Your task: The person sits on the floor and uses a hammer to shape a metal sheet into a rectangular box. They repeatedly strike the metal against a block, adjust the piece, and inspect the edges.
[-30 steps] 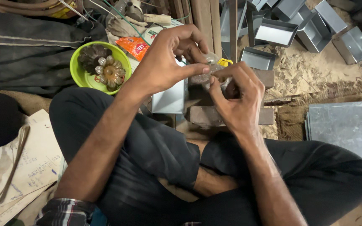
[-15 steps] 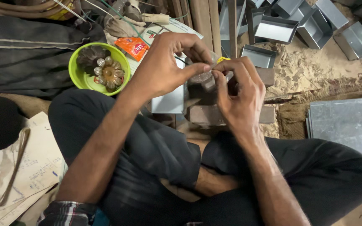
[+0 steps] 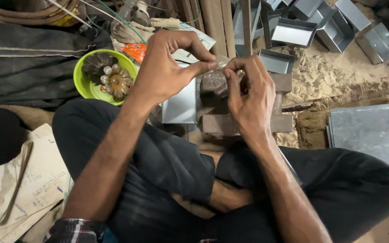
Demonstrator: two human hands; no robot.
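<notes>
Left hand (image 3: 160,74) and right hand (image 3: 248,96) pinch one small pale part (image 3: 221,62) between narrowed fingertips above the rusty iron block (image 3: 214,83) (green bowl (image 3: 86,87) nearby); judged risk: loosened pinch drops it into the sawdust (image 3: 329,76).

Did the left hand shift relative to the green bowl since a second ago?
No real shift. The left hand still sits just right of the green bowl, fingers pinching over the metal block.

left hand (image 3: 165,74) shifted right, fingertips now meeting right hand (image 3: 248,96)
</notes>
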